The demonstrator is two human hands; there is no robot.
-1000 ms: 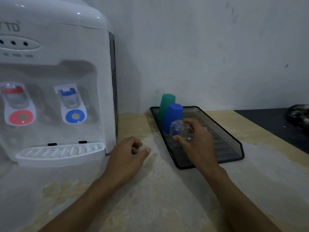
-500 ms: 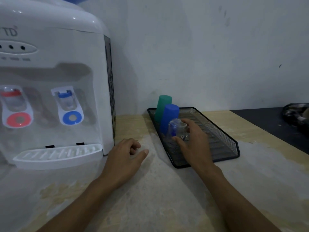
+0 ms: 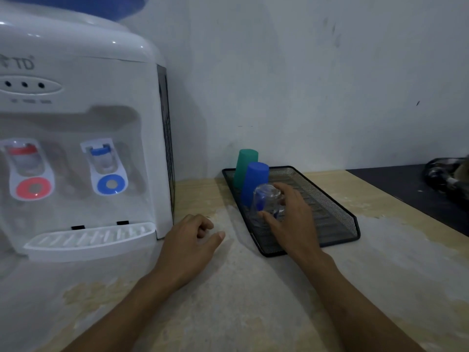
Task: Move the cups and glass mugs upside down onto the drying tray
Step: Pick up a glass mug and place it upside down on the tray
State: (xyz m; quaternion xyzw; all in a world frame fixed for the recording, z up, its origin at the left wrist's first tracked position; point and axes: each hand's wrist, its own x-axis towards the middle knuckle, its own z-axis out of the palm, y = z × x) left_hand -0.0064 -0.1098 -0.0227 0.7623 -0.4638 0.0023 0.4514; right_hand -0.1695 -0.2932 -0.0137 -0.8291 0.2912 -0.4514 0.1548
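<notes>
head view: water dispenser (image 3: pixel 76 148) far left of the fingers, then the tabletop (image 3: pixel 253 301), then the drying tray (image 3: pixel 337 214) under the right hand (image 3: pixel 291 219) — its fingers (image 3: pixel 269 215) clamped on the glass mug (image 3: pixel 266 207), upside down, long axis upright, in the tray's near left part. behind it stand the blue cup (image 3: pixel 255 181) and green cup (image 3: pixel 245 165). left hand (image 3: pixel 187 245) rests loosely curled, empty — farther off.

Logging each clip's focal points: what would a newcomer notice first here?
The right hand grips an upturned glass mug on the black mesh drying tray, with inverted blue cup and green cup behind it. A big white water dispenser fills the left.
</notes>
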